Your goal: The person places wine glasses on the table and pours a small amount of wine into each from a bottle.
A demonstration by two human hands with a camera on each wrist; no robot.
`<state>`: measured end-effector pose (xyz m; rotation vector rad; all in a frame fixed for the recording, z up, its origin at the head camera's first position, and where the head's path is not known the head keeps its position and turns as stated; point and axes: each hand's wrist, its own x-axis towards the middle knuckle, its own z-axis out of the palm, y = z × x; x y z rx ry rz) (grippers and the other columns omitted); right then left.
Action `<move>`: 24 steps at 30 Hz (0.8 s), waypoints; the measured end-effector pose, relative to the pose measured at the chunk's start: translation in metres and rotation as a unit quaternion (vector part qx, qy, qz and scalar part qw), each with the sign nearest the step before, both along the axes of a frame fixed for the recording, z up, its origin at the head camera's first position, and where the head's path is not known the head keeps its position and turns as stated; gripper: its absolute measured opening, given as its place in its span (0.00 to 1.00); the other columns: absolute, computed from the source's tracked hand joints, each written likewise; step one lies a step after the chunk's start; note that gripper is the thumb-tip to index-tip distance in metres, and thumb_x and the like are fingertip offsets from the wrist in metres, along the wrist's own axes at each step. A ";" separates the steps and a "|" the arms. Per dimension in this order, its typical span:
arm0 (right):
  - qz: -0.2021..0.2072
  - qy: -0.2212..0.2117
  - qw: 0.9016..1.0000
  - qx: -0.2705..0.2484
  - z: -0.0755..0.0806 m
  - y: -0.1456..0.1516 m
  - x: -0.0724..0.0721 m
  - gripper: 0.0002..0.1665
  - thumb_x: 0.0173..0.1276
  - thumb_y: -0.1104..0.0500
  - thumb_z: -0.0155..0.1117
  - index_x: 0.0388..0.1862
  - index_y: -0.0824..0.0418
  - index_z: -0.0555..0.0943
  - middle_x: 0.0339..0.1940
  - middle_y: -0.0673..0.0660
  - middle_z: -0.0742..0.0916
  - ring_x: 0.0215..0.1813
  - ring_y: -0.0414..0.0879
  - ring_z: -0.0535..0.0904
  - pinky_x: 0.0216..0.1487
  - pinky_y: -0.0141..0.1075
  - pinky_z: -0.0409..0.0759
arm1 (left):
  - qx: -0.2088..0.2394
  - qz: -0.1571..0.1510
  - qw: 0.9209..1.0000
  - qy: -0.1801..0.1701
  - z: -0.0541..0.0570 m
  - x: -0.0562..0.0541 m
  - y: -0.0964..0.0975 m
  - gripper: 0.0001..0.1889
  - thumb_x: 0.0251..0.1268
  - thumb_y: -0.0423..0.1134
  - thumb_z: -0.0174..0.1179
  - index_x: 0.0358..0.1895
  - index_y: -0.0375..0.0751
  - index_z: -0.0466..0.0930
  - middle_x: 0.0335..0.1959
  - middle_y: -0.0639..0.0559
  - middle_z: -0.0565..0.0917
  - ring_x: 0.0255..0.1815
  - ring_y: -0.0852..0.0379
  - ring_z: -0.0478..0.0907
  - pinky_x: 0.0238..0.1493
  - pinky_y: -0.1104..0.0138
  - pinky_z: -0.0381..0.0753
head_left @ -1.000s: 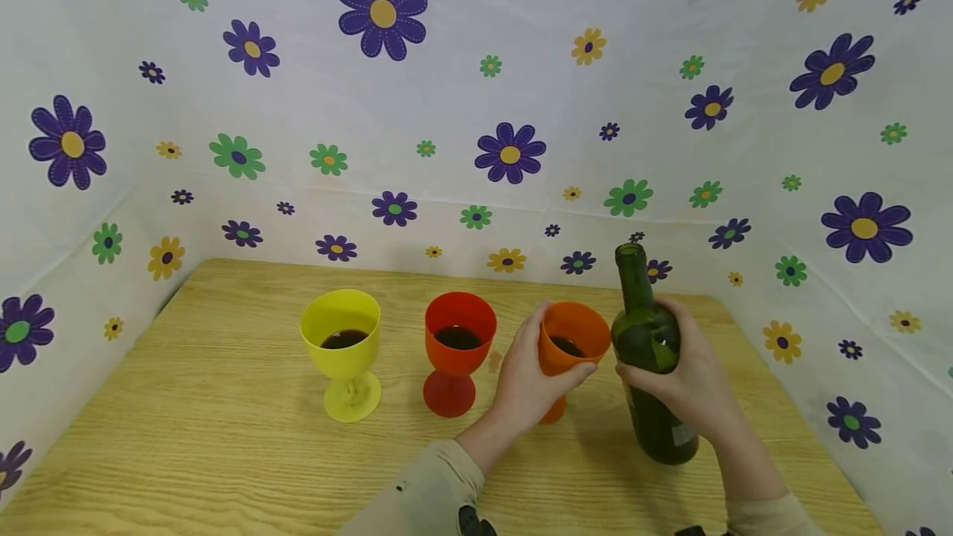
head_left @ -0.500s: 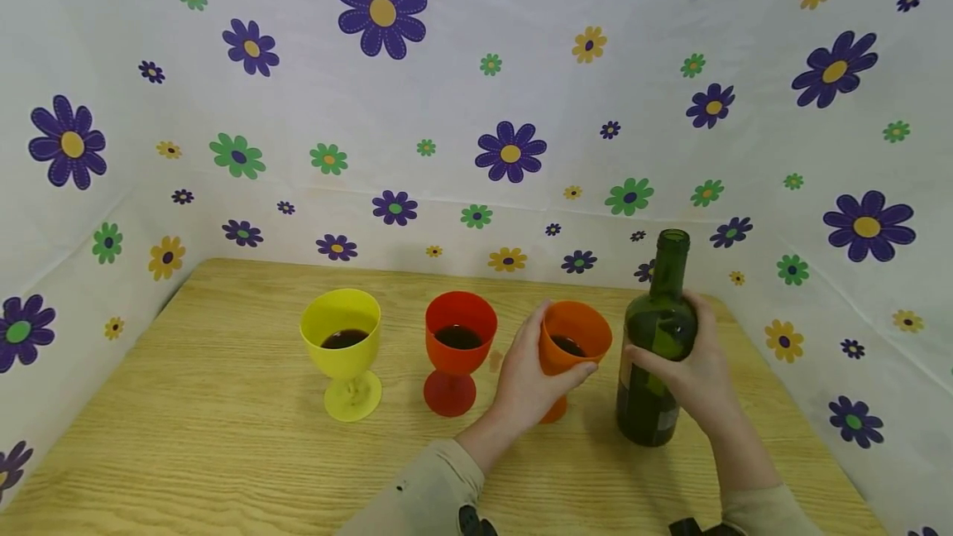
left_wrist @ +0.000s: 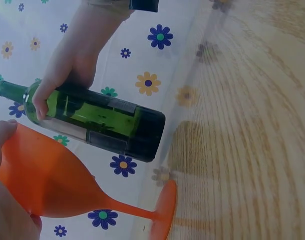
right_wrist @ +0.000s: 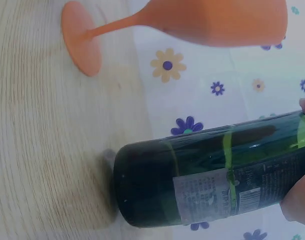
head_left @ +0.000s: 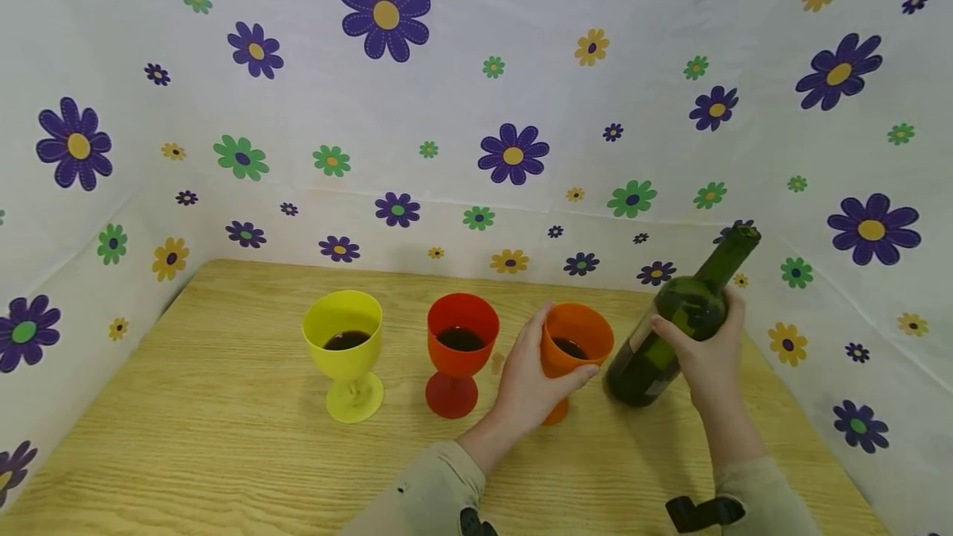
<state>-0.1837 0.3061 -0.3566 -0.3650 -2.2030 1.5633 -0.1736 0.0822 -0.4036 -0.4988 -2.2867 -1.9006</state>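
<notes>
My left hand (head_left: 532, 383) grips the bowl of an orange goblet (head_left: 579, 323), which has dark liquid inside. To its right, my right hand (head_left: 706, 347) holds a green glass wine bottle (head_left: 649, 358) around the shoulder. The bottle leans, its open neck pointing up and to the right and its base towards the goblet. In the left wrist view the bottle (left_wrist: 104, 122) hangs close over the table, apart from the goblet (left_wrist: 52, 175). A printed label with a barcode shows on the bottle (right_wrist: 152, 185) in the right wrist view.
A red goblet (head_left: 460, 364) and a yellow goblet (head_left: 342, 361) stand left of my left hand, both with dark liquid in them. Flower-patterned white cloth (head_left: 447, 98) walls the wooden table (head_left: 223, 437) at the back and sides.
The bottle has swung from leaning left beside the orange goblet, through upright, to leaning right. My right hand has moved right and slightly back with it. My left hand keeps its hold.
</notes>
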 end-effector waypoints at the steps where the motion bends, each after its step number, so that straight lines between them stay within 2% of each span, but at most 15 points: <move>1: -0.006 0.000 1.000 -0.006 -0.001 0.001 -0.002 0.55 0.57 0.56 0.74 0.72 0.35 0.49 0.67 0.54 0.62 0.63 0.51 0.63 0.60 0.55 0.67 | 0.000 -0.001 1.000 -0.001 0.000 0.000 0.000 0.48 0.51 0.53 0.71 0.74 0.51 0.54 0.68 0.53 0.67 0.62 0.53 0.68 0.63 0.53 0.68; 13: -0.032 -0.006 0.999 -0.005 -0.009 0.018 -0.015 0.55 0.58 0.54 0.73 0.73 0.35 0.47 0.71 0.57 0.61 0.67 0.56 0.61 0.65 0.57 0.62 | -0.001 0.000 1.000 0.005 -0.001 0.000 0.000 0.48 0.51 0.53 0.71 0.74 0.48 0.55 0.68 0.53 0.67 0.62 0.53 0.68 0.63 0.53 0.68; 24: -0.025 -0.001 1.000 -0.003 -0.011 0.024 -0.014 0.57 0.59 0.54 0.72 0.74 0.34 0.43 0.71 0.58 0.60 0.67 0.57 0.61 0.66 0.56 0.62 | 0.004 0.009 1.000 0.018 -0.002 0.001 0.003 0.47 0.51 0.53 0.72 0.73 0.51 0.55 0.67 0.53 0.67 0.62 0.53 0.68 0.62 0.53 0.69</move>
